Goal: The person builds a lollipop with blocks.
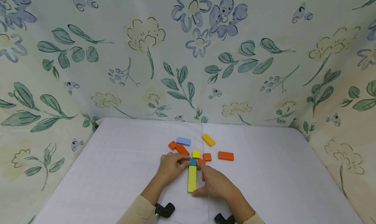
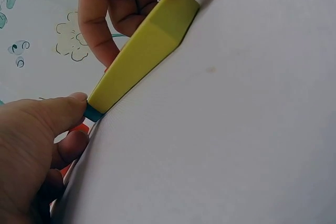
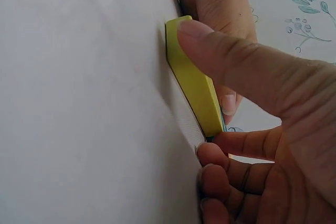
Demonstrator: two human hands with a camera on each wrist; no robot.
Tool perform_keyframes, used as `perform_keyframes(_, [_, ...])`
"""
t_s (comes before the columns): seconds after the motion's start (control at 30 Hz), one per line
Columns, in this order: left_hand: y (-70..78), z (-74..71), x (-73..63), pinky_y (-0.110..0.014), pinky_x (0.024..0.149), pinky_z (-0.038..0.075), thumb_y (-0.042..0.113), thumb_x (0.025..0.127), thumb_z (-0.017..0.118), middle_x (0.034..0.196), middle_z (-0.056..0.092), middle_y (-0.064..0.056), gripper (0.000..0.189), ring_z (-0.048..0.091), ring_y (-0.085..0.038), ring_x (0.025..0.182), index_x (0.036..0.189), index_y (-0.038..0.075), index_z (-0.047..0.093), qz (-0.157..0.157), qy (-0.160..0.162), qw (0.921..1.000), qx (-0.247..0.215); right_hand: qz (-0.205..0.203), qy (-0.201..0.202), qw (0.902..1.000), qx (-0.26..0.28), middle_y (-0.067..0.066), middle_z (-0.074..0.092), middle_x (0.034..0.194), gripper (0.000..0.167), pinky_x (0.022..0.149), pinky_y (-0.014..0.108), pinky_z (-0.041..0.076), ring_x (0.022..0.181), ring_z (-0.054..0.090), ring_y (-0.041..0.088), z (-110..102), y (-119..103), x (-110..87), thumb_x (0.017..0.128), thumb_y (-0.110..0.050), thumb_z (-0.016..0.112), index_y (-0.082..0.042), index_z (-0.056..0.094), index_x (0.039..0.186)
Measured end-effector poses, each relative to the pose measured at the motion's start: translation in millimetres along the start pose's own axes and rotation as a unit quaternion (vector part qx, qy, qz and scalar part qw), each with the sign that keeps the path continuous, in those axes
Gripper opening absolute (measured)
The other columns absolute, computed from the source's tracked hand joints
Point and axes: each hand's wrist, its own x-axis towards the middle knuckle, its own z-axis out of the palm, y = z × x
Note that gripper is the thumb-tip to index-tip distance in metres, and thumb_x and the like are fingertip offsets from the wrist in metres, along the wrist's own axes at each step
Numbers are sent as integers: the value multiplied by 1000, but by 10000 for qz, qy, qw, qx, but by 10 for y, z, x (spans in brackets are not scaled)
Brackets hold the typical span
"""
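Note:
In the head view, a long yellow-green block [image 1: 192, 179] lies lengthwise on the white cloth, with a small teal block [image 1: 192, 162] at its far end. My left hand [image 1: 171, 167] pinches the teal block from the left; its thumb tip is right at that block in the left wrist view. My right hand [image 1: 216, 182] holds the long yellow-green block [image 3: 195, 87], thumb on its near end and index finger by its far end. A small yellow block [image 1: 196, 154] sits just beyond the teal one. An orange block [image 1: 201, 162] lies beside it, partly behind the right fingertips.
Farther out lie a light blue block [image 1: 183, 141], a deep yellow block [image 1: 208, 140], a long orange block [image 1: 226, 156] and several other orange blocks, one a small square [image 1: 207, 157]. Floral cloth [image 1: 182, 87] walls the table's back and sides.

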Motion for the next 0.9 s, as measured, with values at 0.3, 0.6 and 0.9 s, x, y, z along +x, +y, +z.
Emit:
perform_keyframes(0.3, [3,13,12,-35,78,26,45,92,73,89,71,16,27,44,-9,79,116,33,78,13,55,10000,22,-42,-4,10000,-9,0,56,88,97,61,31,38,73,51,16,-9,2,1,67,-53,92,-10,48,143])
perform_keyframes(0.6, [-27,-40,-17,-36,78,26,49,89,76,78,56,19,39,46,-8,80,124,33,73,288,-318,9991,-20,38,-18,10000,4,-1,57,88,95,61,32,39,74,52,16,4,10,10,66,-54,92,-12,50,140])
perform_keyframes(0.9, [-53,-95,-41,-36,80,26,57,89,72,87,56,17,43,43,-9,87,129,44,69,808,-845,9929,210,-39,36,10000,9,-2,57,89,93,61,32,40,74,52,16,16,45,0,66,-56,91,-15,51,140])
